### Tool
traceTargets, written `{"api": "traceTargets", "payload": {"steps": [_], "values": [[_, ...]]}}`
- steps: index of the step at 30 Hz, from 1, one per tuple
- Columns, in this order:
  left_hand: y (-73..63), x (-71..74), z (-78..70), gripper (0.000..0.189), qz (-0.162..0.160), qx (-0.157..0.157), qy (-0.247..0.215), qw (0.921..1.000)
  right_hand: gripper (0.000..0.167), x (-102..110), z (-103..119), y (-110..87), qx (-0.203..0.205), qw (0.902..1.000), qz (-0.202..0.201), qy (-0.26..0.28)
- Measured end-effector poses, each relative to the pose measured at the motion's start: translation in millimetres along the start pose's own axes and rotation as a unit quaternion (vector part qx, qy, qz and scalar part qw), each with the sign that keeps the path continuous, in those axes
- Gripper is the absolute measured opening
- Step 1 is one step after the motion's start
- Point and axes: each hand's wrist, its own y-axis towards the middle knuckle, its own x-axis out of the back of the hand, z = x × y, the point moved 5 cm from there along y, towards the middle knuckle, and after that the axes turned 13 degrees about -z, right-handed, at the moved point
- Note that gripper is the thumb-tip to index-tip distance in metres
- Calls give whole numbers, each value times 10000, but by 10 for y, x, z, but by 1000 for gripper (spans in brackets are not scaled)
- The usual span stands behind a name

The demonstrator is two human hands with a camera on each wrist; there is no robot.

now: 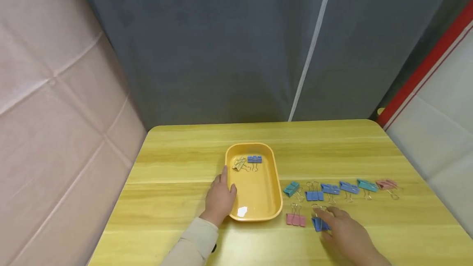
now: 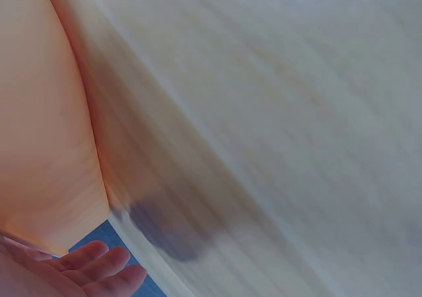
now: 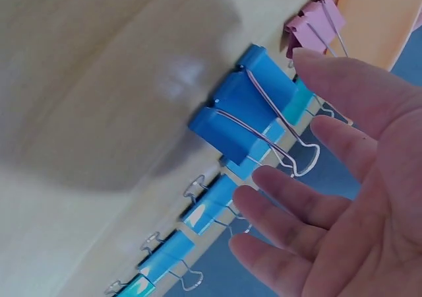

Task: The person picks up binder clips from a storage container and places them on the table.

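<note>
My left hand [image 1: 219, 198] rests at the left rim of a yellow tray [image 1: 275, 175], its index finger along the edge and thumb over the rim. In the left wrist view, its fingers [image 2: 109, 270] lie loosely extended beside the tray wall [image 2: 46, 125]. A yellow binder clip [image 1: 239, 163] and a blue one [image 1: 254, 159] lie inside the tray. My right hand [image 1: 347, 231] is at a larger blue binder clip [image 1: 320, 224] on the table. The right wrist view shows that clip [image 3: 244, 105] before its spread, relaxed fingers, wire handles toward the palm.
A pink binder clip [image 1: 296, 219] lies between the tray and the right hand. Behind the hand runs a row of several clips, from a teal one [image 1: 291, 189] to a pink one [image 1: 386, 184]. A dark curtain [image 1: 221, 52] hangs beyond the wooden table [image 1: 177, 155].
</note>
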Motion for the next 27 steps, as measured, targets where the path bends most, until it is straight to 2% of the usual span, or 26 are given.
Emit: {"api": "traceTargets", "payload": {"steps": [5,11,15,19,22,27], "values": [[-18,-3,0,65,-28,-22,-15,10000,64,76,8,-15,-72,10000,-18,-3],[-12,18,1,64,-106,-27,-47,9999,71,207,45,51,179,9985,-465,-205],[-20,26,5,65,-103,-23,-46,9999,75,333,111,171,437,9959,-725,-325],[-13,16,-4,65,-111,-45,-68,9999,71,474,191,329,542,9932,-995,-258],[-7,7,-10,65,-116,-44,-49,9999,70,539,265,442,578,9927,-1039,-178],[-2,11,-3,64,-162,-13,-31,9999,71,569,404,600,641,9939,-895,-105]]}}
